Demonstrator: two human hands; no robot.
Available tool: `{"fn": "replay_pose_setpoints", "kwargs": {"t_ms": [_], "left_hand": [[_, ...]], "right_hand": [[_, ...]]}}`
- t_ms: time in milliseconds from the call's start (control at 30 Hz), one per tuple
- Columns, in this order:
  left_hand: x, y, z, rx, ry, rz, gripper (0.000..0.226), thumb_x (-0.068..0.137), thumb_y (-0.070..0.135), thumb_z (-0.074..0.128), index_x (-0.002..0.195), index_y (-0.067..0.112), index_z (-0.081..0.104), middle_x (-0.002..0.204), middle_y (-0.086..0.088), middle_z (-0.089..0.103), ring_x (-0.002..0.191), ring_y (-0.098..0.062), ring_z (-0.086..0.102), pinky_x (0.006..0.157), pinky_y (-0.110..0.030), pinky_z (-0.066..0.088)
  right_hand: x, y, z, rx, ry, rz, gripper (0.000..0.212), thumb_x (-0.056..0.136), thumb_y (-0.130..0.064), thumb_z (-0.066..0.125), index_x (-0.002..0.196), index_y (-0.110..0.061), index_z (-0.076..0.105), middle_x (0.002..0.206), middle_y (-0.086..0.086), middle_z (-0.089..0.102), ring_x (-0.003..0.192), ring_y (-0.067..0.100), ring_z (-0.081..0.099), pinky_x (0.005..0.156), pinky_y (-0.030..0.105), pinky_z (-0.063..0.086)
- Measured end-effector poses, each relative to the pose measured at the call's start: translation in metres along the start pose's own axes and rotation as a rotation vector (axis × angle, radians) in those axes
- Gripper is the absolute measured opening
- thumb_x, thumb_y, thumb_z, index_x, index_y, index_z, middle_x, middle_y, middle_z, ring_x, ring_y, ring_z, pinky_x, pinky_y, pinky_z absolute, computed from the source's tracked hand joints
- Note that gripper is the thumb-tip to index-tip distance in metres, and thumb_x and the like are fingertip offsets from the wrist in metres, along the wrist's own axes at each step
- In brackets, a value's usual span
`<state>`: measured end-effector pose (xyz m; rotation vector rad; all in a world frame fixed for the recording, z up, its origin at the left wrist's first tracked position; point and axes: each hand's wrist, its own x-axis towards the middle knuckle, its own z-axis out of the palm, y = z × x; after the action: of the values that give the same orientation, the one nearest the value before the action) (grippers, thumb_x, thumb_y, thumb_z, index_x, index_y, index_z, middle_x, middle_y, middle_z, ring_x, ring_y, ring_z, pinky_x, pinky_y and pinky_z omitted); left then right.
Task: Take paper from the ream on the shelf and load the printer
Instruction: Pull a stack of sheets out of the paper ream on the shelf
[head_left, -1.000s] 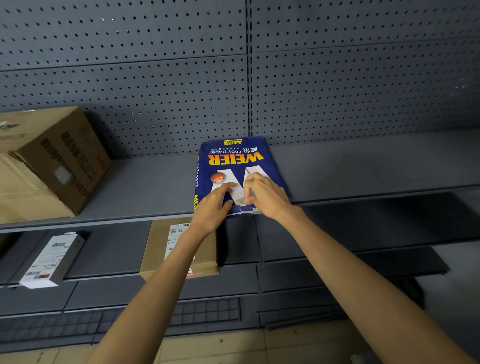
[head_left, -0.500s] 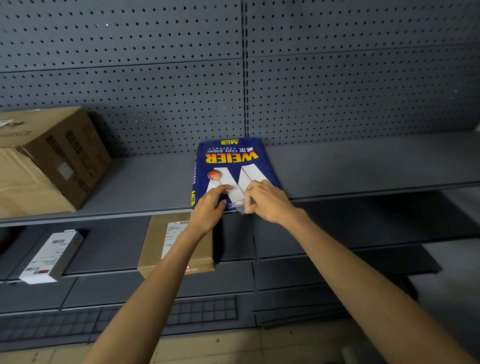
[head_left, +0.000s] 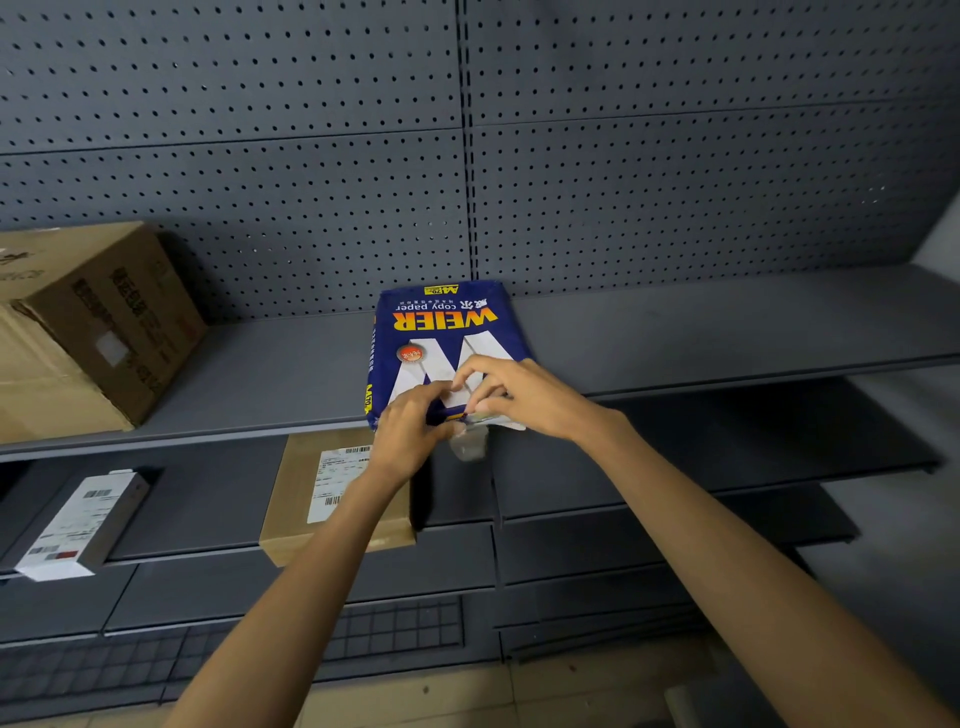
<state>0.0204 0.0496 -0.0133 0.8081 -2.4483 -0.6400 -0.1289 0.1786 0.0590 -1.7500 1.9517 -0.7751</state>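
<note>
Two hands are at the near end of the ream (head_left: 441, 332), and against half a second ago I see them closer together there, with a crumpled bit of clear or pale wrapper now hanging down over the shelf (head_left: 727, 332) edge. My left hand (head_left: 410, 431) is curled, its fingers bent in on the blue wrapper at the ream's front edge; it looks to be pinching the wrapper, though I cannot see the contact clearly. My right hand (head_left: 524, 395) is half closed, thumb and forefinger arched over the white W on the pack, the other fingers pressed to the torn end. The ream lies flat on the upper grey shelf, its far end near the pegboard (head_left: 675, 182), its near end just over the front lip. Off to the left on that shelf sits a cardboard box (head_left: 104, 322); below are a brown parcel (head_left: 311, 499) and a small white box (head_left: 78, 525).
</note>
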Motion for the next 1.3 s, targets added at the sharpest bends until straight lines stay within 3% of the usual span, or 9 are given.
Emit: {"fn": "replay_pose_setpoints", "kwargs": {"t_ms": [200,400,533,667,867,1100,1233,1300], "left_hand": [[-0.005,-0.002,0.001,0.109,0.041,0.006,0.060,0.073,0.016,0.083,0.128,0.021,0.060,0.116,-0.002,0.066,0.109,-0.026,0.058,0.096,-0.044,0.048],[-0.005,-0.015,-0.005,0.210,0.101,-0.037,0.066,0.075,0.025,0.083,0.134,0.026,0.053,0.120,0.000,0.061,0.119,-0.027,0.051,0.104,-0.045,0.036],[-0.006,-0.021,-0.008,0.255,0.075,-0.001,0.068,0.079,0.023,0.080,0.138,0.027,0.048,0.129,-0.002,0.056,0.126,-0.028,0.046,0.108,-0.046,0.034],[-0.007,-0.024,-0.011,0.246,0.069,-0.005,0.062,0.085,0.026,0.075,0.140,0.027,0.046,0.134,-0.003,0.054,0.129,-0.027,0.044,0.108,-0.045,0.035],[-0.007,-0.022,-0.021,0.207,0.140,0.034,0.048,0.089,0.027,0.070,0.133,0.024,0.052,0.111,-0.002,0.064,0.108,-0.027,0.057,0.098,-0.043,0.041],[-0.001,-0.016,-0.031,0.136,0.168,0.059,0.050,0.091,0.035,0.066,0.136,0.023,0.049,0.102,-0.003,0.067,0.094,-0.027,0.061,0.085,-0.044,0.050],[0.000,-0.011,-0.034,0.065,0.124,0.079,0.053,0.093,0.021,0.065,0.139,0.033,0.040,0.107,0.002,0.060,0.094,-0.021,0.057,0.075,-0.040,0.055],[-0.003,-0.009,-0.034,0.039,0.120,0.139,0.050,0.092,0.006,0.061,0.129,0.032,0.042,0.114,0.006,0.055,0.098,-0.017,0.056,0.072,-0.037,0.056]], "right_hand": [[0.003,0.003,-0.004,-0.081,0.060,0.078,0.030,0.094,-0.022,0.061,0.120,-0.036,0.057,0.099,-0.016,0.070,0.094,0.010,0.065,0.086,0.042,0.054],[0.014,0.021,0.020,-0.248,0.166,0.117,0.048,0.086,-0.028,0.073,0.129,-0.029,0.052,0.120,-0.005,0.064,0.104,0.018,0.057,0.079,0.033,0.046],[0.022,0.031,0.045,-0.457,0.219,0.115,0.072,0.079,-0.031,0.079,0.140,-0.028,0.041,0.131,0.000,0.056,0.121,0.024,0.049,0.092,0.039,0.044],[0.025,0.037,0.058,-0.577,0.275,0.108,0.080,0.077,-0.036,0.080,0.143,-0.029,0.036,0.133,0.002,0.051,0.122,0.024,0.047,0.095,0.037,0.039],[0.027,0.038,0.058,-0.561,0.383,0.007,0.066,0.084,-0.028,0.074,0.142,-0.026,0.041,0.122,0.000,0.062,0.113,0.023,0.056,0.091,0.035,0.039],[0.030,0.036,0.042,-0.449,0.434,-0.066,0.053,0.089,-0.020,0.068,0.137,-0.021,0.046,0.090,-0.006,0.072,0.086,0.018,0.066,0.083,0.034,0.043],[0.031,0.036,0.037,-0.423,0.435,-0.112,0.028,0.087,-0.009,0.070,0.106,-0.015,0.051,0.082,-0.004,0.069,0.070,0.019,0.063,0.072,0.032,0.048],[0.032,0.037,0.036,-0.454,0.445,-0.141,0.028,0.084,0.001,0.068,0.091,-0.018,0.048,0.077,-0.007,0.060,0.064,0.016,0.053,0.069,0.033,0.047]]}}
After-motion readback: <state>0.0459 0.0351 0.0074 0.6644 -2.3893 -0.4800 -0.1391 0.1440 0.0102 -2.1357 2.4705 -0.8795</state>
